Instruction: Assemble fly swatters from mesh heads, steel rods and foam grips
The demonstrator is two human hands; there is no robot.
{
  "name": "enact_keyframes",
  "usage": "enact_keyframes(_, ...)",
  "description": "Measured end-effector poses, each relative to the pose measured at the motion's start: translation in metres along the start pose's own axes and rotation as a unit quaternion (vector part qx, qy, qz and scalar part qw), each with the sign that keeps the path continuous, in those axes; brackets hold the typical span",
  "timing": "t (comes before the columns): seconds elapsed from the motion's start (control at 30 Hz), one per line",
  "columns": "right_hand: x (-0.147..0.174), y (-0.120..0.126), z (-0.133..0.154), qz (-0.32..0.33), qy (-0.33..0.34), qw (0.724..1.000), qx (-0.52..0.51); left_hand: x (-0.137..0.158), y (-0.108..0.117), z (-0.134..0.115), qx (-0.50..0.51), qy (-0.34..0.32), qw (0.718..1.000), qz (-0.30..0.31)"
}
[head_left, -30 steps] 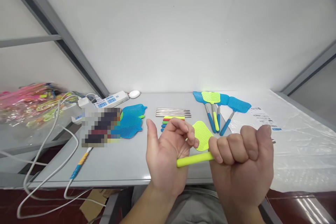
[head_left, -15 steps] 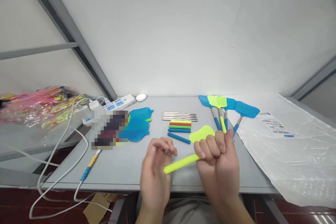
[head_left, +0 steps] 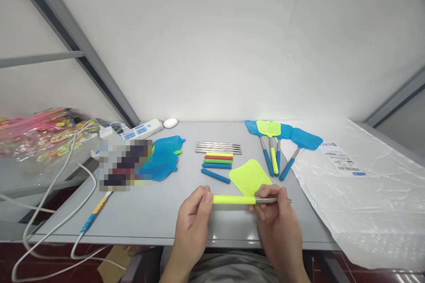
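Note:
My left hand [head_left: 194, 219] is closed around the left end of a yellow-green handle sleeve [head_left: 234, 200]. A silver metal rod [head_left: 265, 200] sticks out of the sleeve's right end, in line with it. The fingers of my right hand [head_left: 279, 216] pinch this rod, and its thin tip shows past the thumb. Just behind the rod lies a yellow-green perforated fly swatter head [head_left: 250, 177], its near right edge partly covered by my right fingers. Beyond my left hand are a loose blue handle sleeve [head_left: 215, 175], a row of coloured handle sleeves [head_left: 218, 162] and several metal rods [head_left: 218, 148].
Blue swatter heads [head_left: 162, 163] lie at left beside a blurred patch. Several fly swatters [head_left: 272, 154] rest at the back right, by white plastic wrapping [head_left: 358, 203]. A power strip [head_left: 142, 129], white cables [head_left: 71, 163] and a bag of colourful items [head_left: 43, 132] occupy the left side.
The yellow-green sleeve has levelled out, and my left hand has closed on its left end. My right hand has gone from a fist around the sleeve to a pinch on the rod, now visible.

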State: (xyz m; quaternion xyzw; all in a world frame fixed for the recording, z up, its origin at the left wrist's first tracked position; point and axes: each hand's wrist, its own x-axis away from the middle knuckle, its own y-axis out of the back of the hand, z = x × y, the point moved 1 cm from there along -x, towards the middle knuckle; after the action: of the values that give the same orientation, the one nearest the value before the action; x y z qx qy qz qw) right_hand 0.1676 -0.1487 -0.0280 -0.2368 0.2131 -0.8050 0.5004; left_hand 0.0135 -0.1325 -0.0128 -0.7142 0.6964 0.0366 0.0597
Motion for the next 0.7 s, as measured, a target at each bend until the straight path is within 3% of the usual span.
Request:
enact_keyframes(0.17,-0.002,0.007,-0.003,0.021,-0.070,0.997,-0.008,0.003,0.000,0.009,-0.044,0.018,0.999,-0.019)
enact_keyframes(0.3,-0.004,0.004,-0.004,0.036,-0.048,0.997,-0.053,0.001,0.004,-0.001,-0.193,-0.022,0.979,0.063)
enact_keyframes(0.43,-0.003,0.002,-0.009,0.087,-0.042,0.995,-0.017,-0.001,0.005,-0.021,-0.397,-0.104,0.906,0.105)
enact_keyframes(0.5,-0.003,0.000,-0.011,0.136,-0.055,0.989,0.025,-0.001,0.002,-0.027,-0.457,-0.140,0.862,0.167)
enact_keyframes(0.57,-0.001,-0.002,-0.012,0.186,-0.065,0.978,0.068,-0.001,-0.001,-0.027,-0.476,-0.141,0.836,0.235)
enact_keyframes(0.63,0.001,-0.001,-0.011,0.198,-0.032,0.971,0.133,-0.001,-0.001,-0.024,-0.475,-0.123,0.831,0.263)
enact_keyframes(0.7,0.004,0.002,-0.009,0.179,0.084,0.946,0.255,-0.003,0.005,-0.021,-0.456,-0.100,0.849,0.249)
